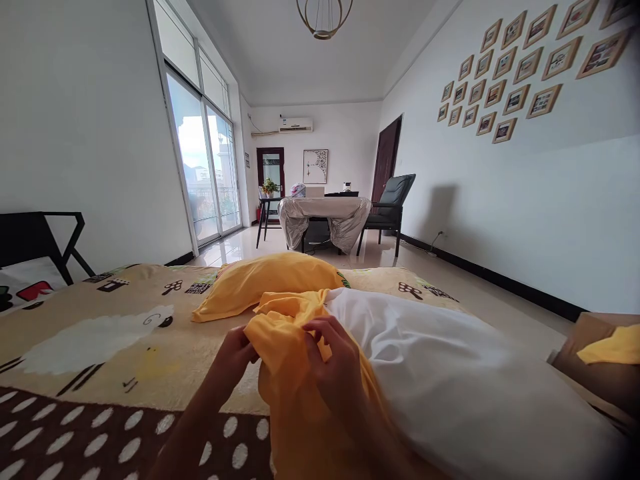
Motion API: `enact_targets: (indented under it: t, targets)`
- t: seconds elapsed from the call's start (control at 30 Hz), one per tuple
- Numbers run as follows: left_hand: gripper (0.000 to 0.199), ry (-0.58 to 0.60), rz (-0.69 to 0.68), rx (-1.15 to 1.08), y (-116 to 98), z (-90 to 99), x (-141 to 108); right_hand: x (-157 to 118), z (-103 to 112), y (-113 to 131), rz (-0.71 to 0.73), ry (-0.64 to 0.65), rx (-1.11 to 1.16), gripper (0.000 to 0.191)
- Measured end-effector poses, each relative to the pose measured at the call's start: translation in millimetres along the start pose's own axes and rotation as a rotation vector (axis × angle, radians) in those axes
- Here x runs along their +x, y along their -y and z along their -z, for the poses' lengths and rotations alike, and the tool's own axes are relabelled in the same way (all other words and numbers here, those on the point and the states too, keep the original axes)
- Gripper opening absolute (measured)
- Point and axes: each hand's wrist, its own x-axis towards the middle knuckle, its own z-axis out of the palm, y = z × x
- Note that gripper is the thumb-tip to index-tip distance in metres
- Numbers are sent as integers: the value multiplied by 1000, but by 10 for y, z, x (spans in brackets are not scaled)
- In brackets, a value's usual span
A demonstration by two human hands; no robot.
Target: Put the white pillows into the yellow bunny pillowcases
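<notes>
A yellow cloth (pixel 287 353) hangs bunched between my two hands, its lower part falling toward the bottom edge of the view. My left hand (pixel 234 357) pinches its left edge. On the right side of the same cloth, my right hand (pixel 334 357) is closed on a fold, thumb against fingers. The cloth's upper right edge touches a white pillow (pixel 445 367), which lies to the right. Just behind the cloth rests a plump yellow pillow (pixel 270 277).
A bed blanket (pixel 95 340) with a sheep pattern spreads underneath. At the right edge stands a cardboard box (pixel 575 353) with yellow fabric on it. A black chair frame (pixel 45 240) is at the left; a covered table (pixel 327 210) and a dark chair (pixel 393 207) stand farther back.
</notes>
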Motion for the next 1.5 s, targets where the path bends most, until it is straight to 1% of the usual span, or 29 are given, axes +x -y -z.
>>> enact_targets:
  t: [0.1, 0.13, 0.23, 0.33, 0.43, 0.53, 0.6, 0.67, 0.8, 0.9, 0.97, 1.07, 1.17, 1.23, 1.3, 1.4, 1.5]
  targets:
    - [12, 55, -70, 88, -109, -119, -88, 9, 41, 139, -135, 210, 134, 15]
    - [14, 77, -87, 112, -134, -156, -113, 15, 39, 159, -179, 253, 155, 16]
    - [20, 102, -114, 182, -150, -232, -163, 38, 21, 155, -271, 329, 220, 18]
    - [22, 106, -133, 227, -99, -252, -179, 57, 29, 120, -347, 391, 290, 14]
    - [23, 136, -161, 293, -46, -234, -181, 64, 58, 107, -388, 399, 299, 11]
    - [21, 200, -195, 355, -19, -209, -171, 57, 67, 100, -395, 405, 308, 12]
    - [21, 207, -208, 369, -10, -200, -157, 50, 52, 85, -408, 407, 319, 12]
    - [22, 201, -198, 354, 3, -198, -138, 46, 26, 61, -428, 412, 344, 13]
    - [23, 223, -133, 243, 48, -191, -92, 63, -10, 1, -430, 447, 459, 19]
    - [24, 192, -96, 194, 61, -182, -70, 90, 3, -43, -414, 481, 555, 26]
    - [24, 187, -104, 191, 48, -182, -66, 106, 28, -64, -418, 512, 609, 30]
    - [27, 229, -108, 217, 18, -197, -70, 122, 55, -76, -435, 548, 681, 36]
    - [30, 211, -93, 248, 13, -223, -66, 123, 40, -83, -455, 506, 722, 38]
    - [29, 190, -95, 255, 27, -238, -52, 116, 7, -99, -484, 451, 701, 39]
    - [29, 194, -103, 264, 47, -248, -36, 105, -29, -127, -511, 414, 620, 37]
    - [27, 222, -124, 303, 71, -262, -30, 90, -65, -169, -542, 446, 562, 34]
    - [24, 202, -142, 375, 67, -274, -51, 84, -79, -186, -570, 479, 619, 34]
